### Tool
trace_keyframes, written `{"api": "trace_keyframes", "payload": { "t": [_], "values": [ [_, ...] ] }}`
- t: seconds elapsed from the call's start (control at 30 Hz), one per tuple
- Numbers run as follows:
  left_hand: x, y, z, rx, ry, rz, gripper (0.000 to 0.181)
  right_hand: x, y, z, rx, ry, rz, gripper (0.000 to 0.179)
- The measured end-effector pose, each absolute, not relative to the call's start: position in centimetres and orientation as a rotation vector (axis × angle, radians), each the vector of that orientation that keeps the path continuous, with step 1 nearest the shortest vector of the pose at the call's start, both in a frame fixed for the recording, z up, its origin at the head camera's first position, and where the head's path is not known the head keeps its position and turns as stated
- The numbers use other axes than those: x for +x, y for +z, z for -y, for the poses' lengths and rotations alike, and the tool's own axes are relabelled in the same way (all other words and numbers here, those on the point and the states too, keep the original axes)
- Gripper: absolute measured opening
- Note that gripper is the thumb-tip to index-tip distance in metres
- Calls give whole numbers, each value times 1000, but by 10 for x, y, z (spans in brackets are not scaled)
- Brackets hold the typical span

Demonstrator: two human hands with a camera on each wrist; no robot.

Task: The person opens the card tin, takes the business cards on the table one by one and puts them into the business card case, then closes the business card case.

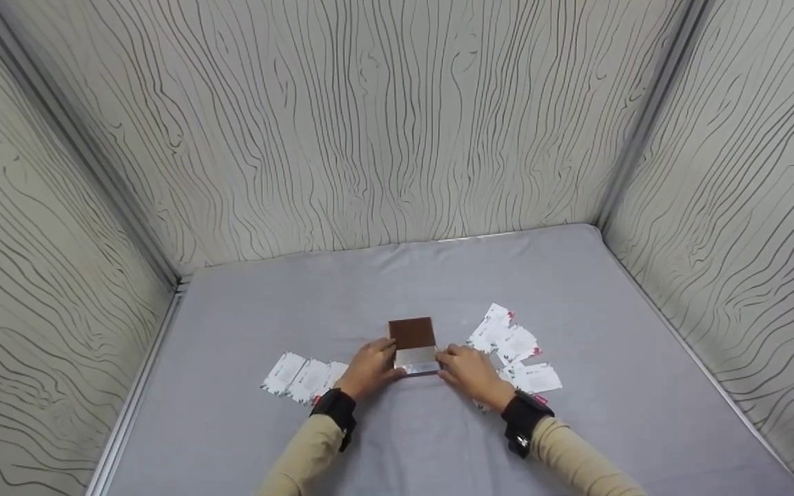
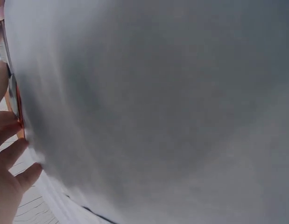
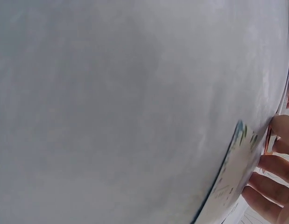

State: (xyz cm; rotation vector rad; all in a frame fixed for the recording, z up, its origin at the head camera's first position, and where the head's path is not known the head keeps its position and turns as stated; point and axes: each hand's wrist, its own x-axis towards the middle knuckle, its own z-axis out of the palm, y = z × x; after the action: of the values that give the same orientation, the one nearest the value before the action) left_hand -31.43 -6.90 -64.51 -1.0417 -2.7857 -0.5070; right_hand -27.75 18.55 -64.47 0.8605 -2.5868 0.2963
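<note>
A small card case (image 1: 411,333) lies on the grey cloth in the head view, its brown lid folded back and its silvery inside facing up. My left hand (image 1: 369,370) holds its left side, with the thumb at the near corner and the fingers along the edge. On the opposite side my right hand (image 1: 473,373) grips the right edge between thumb and fingers. Only a sliver of the case shows at the border of each wrist view. Whether anything lies inside the case I cannot tell.
Several white printed cards (image 1: 311,377) overlap in a row beside the left hand. More cards (image 1: 515,343) are spread around the right hand, partly covered by it. Wood-patterned panels (image 1: 397,124) enclose the cloth-covered table (image 1: 287,296) at the back and both sides.
</note>
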Motion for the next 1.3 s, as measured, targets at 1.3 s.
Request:
{"api": "trace_keyframes", "payload": {
  "t": [1.3],
  "values": [
    [-315, -641, 68, -1015, -661, 2839, 45, -272, -591, -278, 1066, 359, 2805, 34]
  ]
}}
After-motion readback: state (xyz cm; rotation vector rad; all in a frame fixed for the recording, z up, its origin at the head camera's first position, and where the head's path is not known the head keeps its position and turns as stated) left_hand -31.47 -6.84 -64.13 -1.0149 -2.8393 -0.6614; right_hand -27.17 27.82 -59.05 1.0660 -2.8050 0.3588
